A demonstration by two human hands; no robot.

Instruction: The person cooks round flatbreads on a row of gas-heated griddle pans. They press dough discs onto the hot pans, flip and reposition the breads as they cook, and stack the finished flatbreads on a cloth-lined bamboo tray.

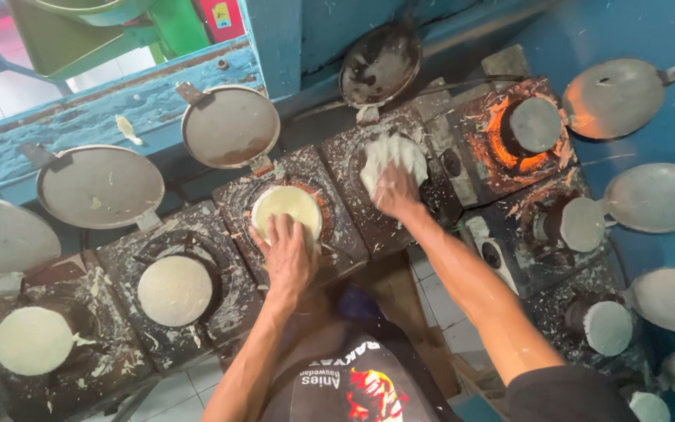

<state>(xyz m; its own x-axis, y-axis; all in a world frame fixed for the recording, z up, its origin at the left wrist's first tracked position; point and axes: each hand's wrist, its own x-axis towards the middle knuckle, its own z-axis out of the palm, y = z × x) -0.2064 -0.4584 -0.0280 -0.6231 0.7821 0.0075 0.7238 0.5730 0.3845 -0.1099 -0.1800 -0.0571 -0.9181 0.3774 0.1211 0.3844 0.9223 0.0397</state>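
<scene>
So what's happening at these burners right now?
A person stands before a curved row of small stoves with round pans. The left hand presses flat on a pale round wrapper on one pan. The right hand touches a crumpled white sheet on the next pan. More pale discs lie on other pans, and one burner at the far right glows orange. Round lids lean open behind the stoves.

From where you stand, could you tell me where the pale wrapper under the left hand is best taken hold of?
Probably at its near edge, coming from the person's side. The round wrapper lies flat on its burner plate, so only the thin rim offers a grip. The left hand already rests its fingertips on that near edge, while the far side sits beyond the hot plate.
</scene>
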